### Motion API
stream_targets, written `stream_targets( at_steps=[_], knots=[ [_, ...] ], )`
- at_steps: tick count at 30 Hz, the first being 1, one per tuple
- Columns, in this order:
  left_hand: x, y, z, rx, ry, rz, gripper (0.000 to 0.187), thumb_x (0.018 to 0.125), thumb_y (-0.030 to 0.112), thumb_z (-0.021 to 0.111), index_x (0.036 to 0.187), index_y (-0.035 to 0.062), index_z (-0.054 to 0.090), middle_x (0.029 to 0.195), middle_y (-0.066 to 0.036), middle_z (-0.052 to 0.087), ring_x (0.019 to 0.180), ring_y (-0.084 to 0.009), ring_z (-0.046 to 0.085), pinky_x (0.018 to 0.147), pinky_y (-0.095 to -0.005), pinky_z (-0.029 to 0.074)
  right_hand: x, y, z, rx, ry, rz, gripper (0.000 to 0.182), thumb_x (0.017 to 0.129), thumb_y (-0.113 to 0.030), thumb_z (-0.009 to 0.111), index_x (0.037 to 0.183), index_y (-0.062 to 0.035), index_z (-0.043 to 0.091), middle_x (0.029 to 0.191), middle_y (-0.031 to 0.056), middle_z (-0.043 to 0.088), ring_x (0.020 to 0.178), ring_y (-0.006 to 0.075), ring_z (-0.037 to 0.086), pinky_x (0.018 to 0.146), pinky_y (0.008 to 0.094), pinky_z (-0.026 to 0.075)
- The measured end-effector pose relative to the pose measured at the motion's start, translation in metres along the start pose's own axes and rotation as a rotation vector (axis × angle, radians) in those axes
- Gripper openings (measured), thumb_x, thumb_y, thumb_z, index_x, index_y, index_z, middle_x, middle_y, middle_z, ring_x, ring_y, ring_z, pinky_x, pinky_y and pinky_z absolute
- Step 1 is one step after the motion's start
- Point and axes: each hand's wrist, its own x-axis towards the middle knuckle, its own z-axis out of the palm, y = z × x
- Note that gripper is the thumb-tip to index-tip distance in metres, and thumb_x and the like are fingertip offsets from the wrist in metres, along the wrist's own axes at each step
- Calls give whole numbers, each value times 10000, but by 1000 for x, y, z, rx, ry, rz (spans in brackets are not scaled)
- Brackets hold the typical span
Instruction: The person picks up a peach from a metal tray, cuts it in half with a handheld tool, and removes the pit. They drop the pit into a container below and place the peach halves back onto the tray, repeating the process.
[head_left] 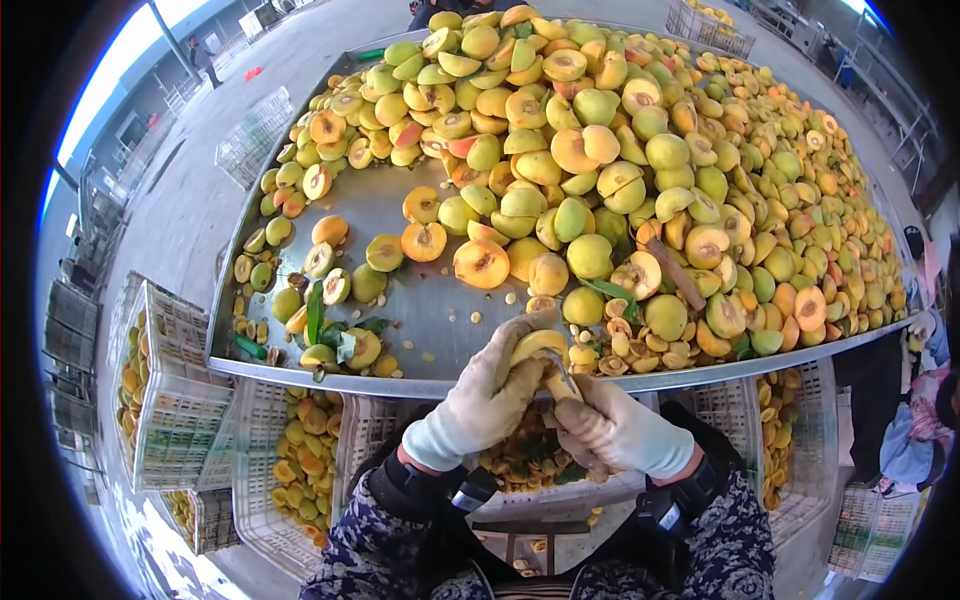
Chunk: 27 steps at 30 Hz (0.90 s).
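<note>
Head view: left hand (487,400) in a pale knit glove, curled round a peach half (534,347), thumb and fingers wrapped over its top. Held just off the near rim of the metal desk (400,300), over a white plastic crate (545,470) w/ peach bits inside. Peach half: yellow skin w/ a greenish tinge, smooth, curved side up, cut side mostly hidden by the gloves. Right hand (618,432), same glove type, closed on a small metal tool (560,380) whose tip sits against the fruit's underside; blade shape too small to tell. Hands touching each other at the fruit. Dark sleeves w/ a floral pattern, black cuffs at both wrists.

Desk: big sloped steel tray, piled w/ peaches (620,150), whole and halved, yellow-green to orange, some w/ red-brown pit hollows showing. Heap thickest center and right; bare steel patch at near left. Loose pits (625,345) in a small cluster just beyond the hands, near the rim. Few green leaves (325,325) and stray halves at lower left of the desk.

Below and left of the desk: more white crates (175,400), several holding peach halves. Concrete floor around. Another person's sleeve (910,440) at far right edge, partly cut off.
</note>
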Motion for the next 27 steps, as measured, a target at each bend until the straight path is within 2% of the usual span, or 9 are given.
stream_targets(
  at_steps=[3, 10, 12, 13, 18, 20, 22, 24, 27],
  knots=[
    [2, -10, -2, 61, -24, 88, 450, 969, 51, 417, 1407, -21, 344, 1166, -94, 547, 1036, -150, 537, 909, -270, 450, 6, 11, 3, -366, 102, -306, 391, 1008, -411, 467, 1082, -28, 494, 665, 19, 501, 537, 99, 458, 468, 261, 390],
    [-1, -17, 13, 217, 99, 195, 439, 979, 64, 399, 1405, -24, 339, 1141, -93, 555, 1017, -135, 538, 875, -264, 461, -2, 12, 5, -60, -1, -90, 588, 902, -617, 534, 1052, -52, 473, 671, -21, 450, 527, 78, 435, 444, 237, 360],
    [-1, -11, 14, 193, 26, 174, 442, 975, 54, 388, 1408, -16, 334, 1140, -98, 560, 1000, -138, 546, 860, -267, 469, 3, 25, 7, -311, 206, -408, 609, 875, -638, 556, 1017, -50, 485, 654, -30, 433, 516, 72, 418, 433, 229, 341],
    [-2, -7, 17, 194, 21, 177, 442, 975, 54, 388, 1408, -16, 334, 1140, -98, 560, 1000, -138, 546, 860, -267, 469, -11, 9, 8, -35, 41, -140, 623, 855, -646, 576, 1009, -49, 494, 645, -33, 415, 508, 71, 404, 427, 226, 327],
    [-5, 1, 28, -74, 26, 53, 409, 989, 91, 450, 1379, -5, 377, 1116, -111, 590, 1027, -162, 567, 899, -297, 467, -15, 16, -7, 220, -110, 0, 418, 982, -451, 520, 1019, -34, 505, 690, -2, 484, 549, 84, 472, 485, 232, 374],
    [2, -16, 30, -20, 8, 114, 430, 989, 114, 445, 1396, 11, 356, 1081, -79, 583, 922, -120, 548, 787, -251, 458, 6, 42, -5, -833, 435, -773, 474, 928, -514, 580, 1011, -52, 513, 659, -7, 470, 500, 86, 452, 447, 233, 351],
    [6, -13, 33, 45, -16, 180, 451, 989, 137, 441, 1413, 27, 334, 1046, -48, 575, 816, -78, 530, 674, -204, 449, -13, 35, -3, -554, 354, -632, 472, 893, -520, 621, 1016, -73, 528, 638, -9, 464, 462, 90, 442, 408, 232, 330],
    [-2, 5, 40, -190, -90, -24, 470, 989, 175, 452, 1418, 26, 333, 1059, -46, 572, 811, -75, 528, 634, -187, 430, -44, 12, -1, 392, -51, 3, 391, 925, -446, 621, 1028, -79, 536, 623, -14, 447, 446, 85, 431, 392, 222, 315],
    [-4, 6, 51, -361, -88, -12, 579, 985, 340, 528, 1429, 29, 324, 1078, -61, 582, 867, -88, 550, 654, -195, 448, -53, 11, -2, 570, -169, -42, 387, 921, -435, 628, 988, -63, 542, 595, -28, 409, 424, 62, 370, 377, 203, 272]
  ],
)
